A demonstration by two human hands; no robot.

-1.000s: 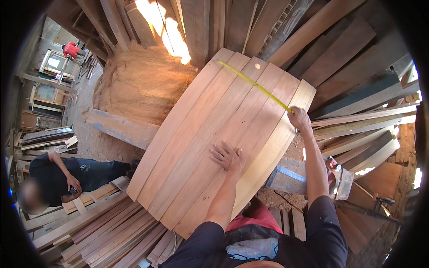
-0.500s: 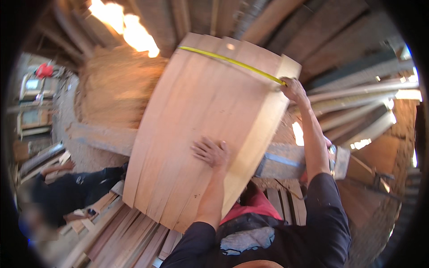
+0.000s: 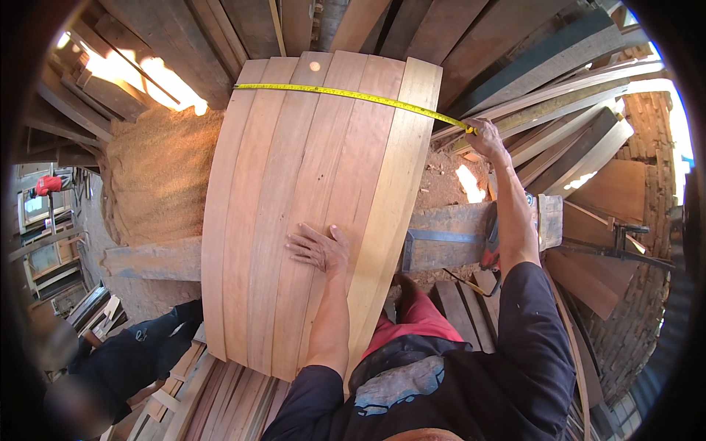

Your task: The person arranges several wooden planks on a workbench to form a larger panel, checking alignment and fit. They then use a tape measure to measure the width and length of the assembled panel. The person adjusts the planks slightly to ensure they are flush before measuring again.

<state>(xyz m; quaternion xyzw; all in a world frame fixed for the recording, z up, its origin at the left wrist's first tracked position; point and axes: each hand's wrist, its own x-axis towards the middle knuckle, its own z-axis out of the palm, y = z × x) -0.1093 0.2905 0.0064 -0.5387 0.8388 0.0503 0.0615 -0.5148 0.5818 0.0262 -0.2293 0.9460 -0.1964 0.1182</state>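
Several pale wooden boards (image 3: 294, 169) lie side by side as one panel in front of me, their ends uneven. My left hand (image 3: 320, 248) rests flat on the panel, fingers spread. Across the far part of the boards runs a yellow tape measure (image 3: 353, 94), pulled out from the left edge to beyond the right edge. My right hand (image 3: 487, 138) grips its right end, off the panel and closed around it; whatever is in the palm is hidden by the fingers.
The panel lies over a thick wooden beam (image 3: 448, 253). A red and black power tool (image 3: 491, 239) sits on the beam's right part. Stacked planks (image 3: 228, 400) lie at the lower left, near another person (image 3: 143, 345). Sawdust (image 3: 158, 176) is heaped on the left; more timber (image 3: 566, 147) leans at the right.
My right hand has moved off the panel's right edge, drawing more tape out past it. My left hand stays flat on the boards. The whole view has turned and shifted.
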